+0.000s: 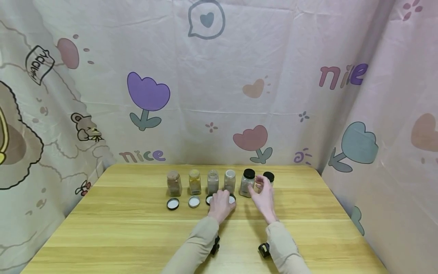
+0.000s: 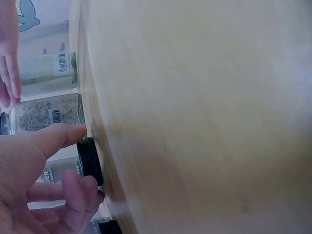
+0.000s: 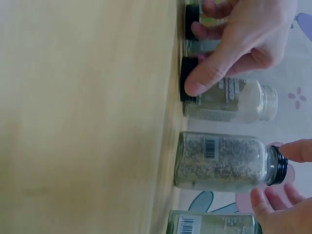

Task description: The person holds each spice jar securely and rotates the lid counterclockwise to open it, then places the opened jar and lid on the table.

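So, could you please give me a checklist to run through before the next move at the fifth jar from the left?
1. Fifth glass jar upright: ok.
2. Its black screw lid in place: ok.
3. Right grip beside that lid: ok.
4. Right grip firmly in contact with it: cannot tell; fingertip and lid overlap in the right wrist view.
5. Left grip away from the loose black lid in front of the fourth jar: not ok; its thumb appears to touch that lid.
6. Fourth jar upright and uncapped: ok.

Wood-grain table (image 1: 130, 236) with six jars (image 1: 175, 186), upturned lids (image 1: 173, 204)
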Tool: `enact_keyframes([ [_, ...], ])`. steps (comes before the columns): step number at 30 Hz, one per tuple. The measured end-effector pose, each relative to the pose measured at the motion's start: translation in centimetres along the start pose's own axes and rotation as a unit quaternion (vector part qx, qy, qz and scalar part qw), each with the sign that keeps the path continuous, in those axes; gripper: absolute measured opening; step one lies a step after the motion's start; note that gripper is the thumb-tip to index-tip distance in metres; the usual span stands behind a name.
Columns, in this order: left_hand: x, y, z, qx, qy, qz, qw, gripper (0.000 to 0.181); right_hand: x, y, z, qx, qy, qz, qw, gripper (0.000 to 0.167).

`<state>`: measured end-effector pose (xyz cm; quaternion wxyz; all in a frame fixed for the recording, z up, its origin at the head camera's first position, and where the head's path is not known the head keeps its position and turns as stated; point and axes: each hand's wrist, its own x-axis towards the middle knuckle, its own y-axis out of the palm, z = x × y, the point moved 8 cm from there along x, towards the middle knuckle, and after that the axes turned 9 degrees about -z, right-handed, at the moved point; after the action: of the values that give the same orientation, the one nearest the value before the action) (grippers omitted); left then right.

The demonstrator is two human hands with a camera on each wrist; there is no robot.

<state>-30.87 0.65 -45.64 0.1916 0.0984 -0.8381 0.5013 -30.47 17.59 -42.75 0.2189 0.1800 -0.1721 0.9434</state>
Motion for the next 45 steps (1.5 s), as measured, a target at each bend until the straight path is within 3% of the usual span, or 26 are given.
enact_keyframes([
  [5,-0.3,-0.7,0.3,-0.005,0.009,-0.019,0.9998,0.034,-0.2,0.9,-0.5,0.002,0.018,0.047,0.9987,0.072],
  [11,-0.6,-1.9,0.6,-0.019,0.019,-0.039,0.9989,0.035,0.2,1.7,-0.9,-0.006,0.012,0.08,0.9967,0.082],
  [18,-1.0,-2.9,1.5,-0.06,0.006,-0.023,0.9979,0.038,0.8,2.2,-1.5,-0.041,0.011,0.097,0.9944,0.084],
  [22,-1.5,-3.4,2.7,-0.114,-0.009,-0.013,0.9934,0.055,1.1,2.5,-1.9,-0.056,0.016,0.106,0.9926,0.084],
  [25,-1.9,-3.8,3.5,-0.191,-0.022,-0.002,0.9813,0.06,1.2,2.8,-2.1,-0.062,0.016,0.114,0.9914,0.08],
  [29,-2.2,-4.5,4.4,-0.322,-0.04,0.009,0.946,0.057,1.5,3.1,-2.3,-0.063,0.014,0.122,0.9905,0.076],
  [31,-2.4,-4.7,4.7,-0.368,-0.05,0.013,0.9284,0.055,1.6,3.2,-2.4,-0.062,0.012,0.122,0.9906,0.074],
  [32,-2.5,-4.9,4.9,-0.38,-0.051,0.011,0.9235,0.053,1.7,3.3,-2.4,-0.062,0.01,0.123,0.9905,0.074],
  [42,-3.0,-5.7,6.2,-0.422,-0.04,0.001,0.9059,0.044,2.0,3.3,-1.9,-0.121,-0.024,0.138,0.9827,0.069],
  [45,-3.2,-5.7,6.4,-0.425,-0.036,0.003,0.9043,0.044,1.9,3.3,-1.8,-0.134,-0.035,0.14,0.9804,0.068],
])
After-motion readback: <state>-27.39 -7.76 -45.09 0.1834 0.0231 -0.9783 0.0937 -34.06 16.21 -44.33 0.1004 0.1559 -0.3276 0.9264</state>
